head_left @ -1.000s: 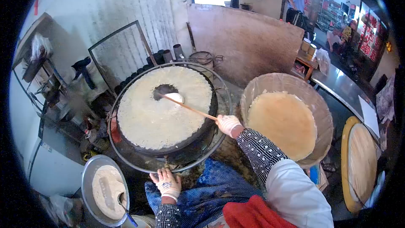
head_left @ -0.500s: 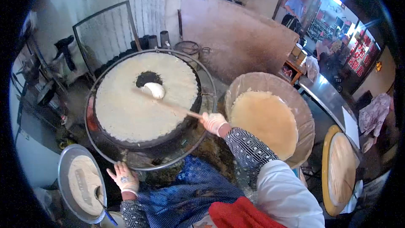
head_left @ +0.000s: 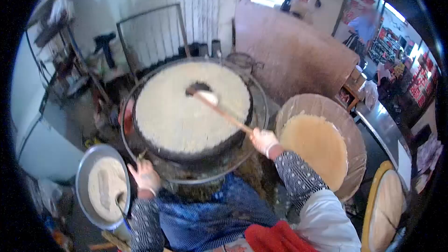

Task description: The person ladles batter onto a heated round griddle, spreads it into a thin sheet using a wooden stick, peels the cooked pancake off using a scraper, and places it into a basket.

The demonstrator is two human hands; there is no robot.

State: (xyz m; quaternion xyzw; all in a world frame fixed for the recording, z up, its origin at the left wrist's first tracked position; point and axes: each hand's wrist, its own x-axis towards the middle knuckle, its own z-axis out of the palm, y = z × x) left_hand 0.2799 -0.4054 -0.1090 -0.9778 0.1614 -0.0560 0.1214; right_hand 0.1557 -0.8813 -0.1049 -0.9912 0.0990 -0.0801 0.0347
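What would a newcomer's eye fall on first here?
Probably the large round black griddle under pale batter, in the middle. Over it, near a small white lump, slants a long brown wooden stick from the right hand. To the right, a wide, round, tan container holds a golden flat disc.

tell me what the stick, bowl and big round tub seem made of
The stick in the right hand: probably wood, apparently matte, from its warm brown colour. The bowl: likely bare metal, smooth, from its grey sheen and pale rim. The tub: its wrinkled, translucent surface suggests a plastic lining; what lies beneath is unclear.
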